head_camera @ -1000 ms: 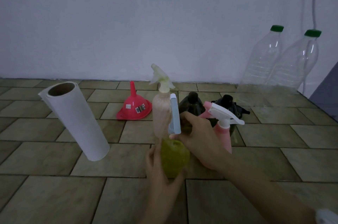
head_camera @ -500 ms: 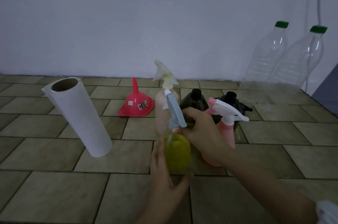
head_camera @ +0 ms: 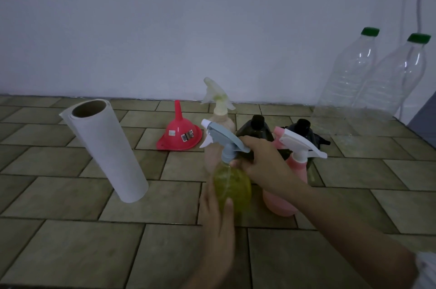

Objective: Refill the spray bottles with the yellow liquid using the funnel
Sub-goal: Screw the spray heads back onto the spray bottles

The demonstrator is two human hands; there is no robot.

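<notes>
The yellow spray bottle stands on the tiled worktop, directly in front of the person. The left hand wraps the lower body of this bottle, fingers curled round it; this grip appears intended to brace the bottle against rotation. The right hand closes on the bottle's neck, just under the grey-blue trigger head, in a position consistent with unscrewing the head. The head is still seated on the neck and tilts to the left.

The red funnel rests mouth-down on the worktop, behind the bottle and apart from both hands; it has not been taken up. A pink spray bottle stands just to the right, a beige spray bottle just behind, and two dark bottles behind those. A paper roll stands upright at the left, presumably for spills. Two clear bottles with green caps stand by the wall at the right.
</notes>
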